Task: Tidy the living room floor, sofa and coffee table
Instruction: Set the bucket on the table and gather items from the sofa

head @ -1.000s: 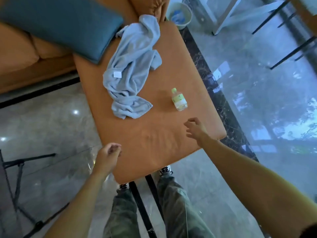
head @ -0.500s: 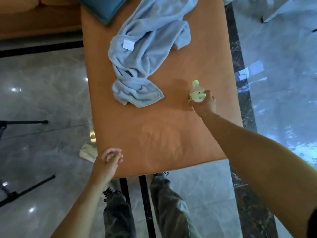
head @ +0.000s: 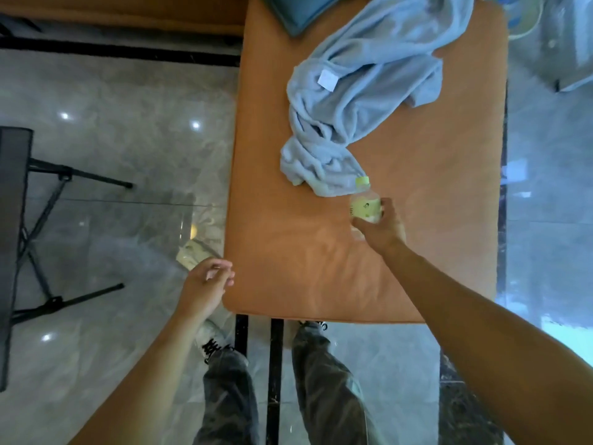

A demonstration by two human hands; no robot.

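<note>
Two hands are in view, but only the right hand (head: 380,228) is working. Its fingers and thumb are curled round the lower half of a small clear plastic bottle (head: 365,205) with a yellow-green cap and label. The bottle is over the orange sofa chaise (head: 433,236), its cap right at the near hem of a crumpled light-blue blanket (head: 362,91). Whether its base rests on the cushion or is just clear of it cannot be told. The left hand (head: 205,282) hangs off the chaise's near left corner above the grey marble floor (head: 112,139), fingers loosely curled and holding nothing. The step in hand looks like clearing the bottle off the seat. To do it well, grip round the body as now, firmly enough that smooth plastic does not slip but without crushing a thin wall. Lift straight up so the cap does not snag the blanket's fold, and carry the bottle upright in case the cap is loose. The free left hand is well placed for the pale crumpled wrapper (head: 192,255) on the floor just beside the chaise's left edge, so both could be carried off in one trip. The blanket and the teal cushion (head: 298,14) at the far end are yet to be straightened.
</note>
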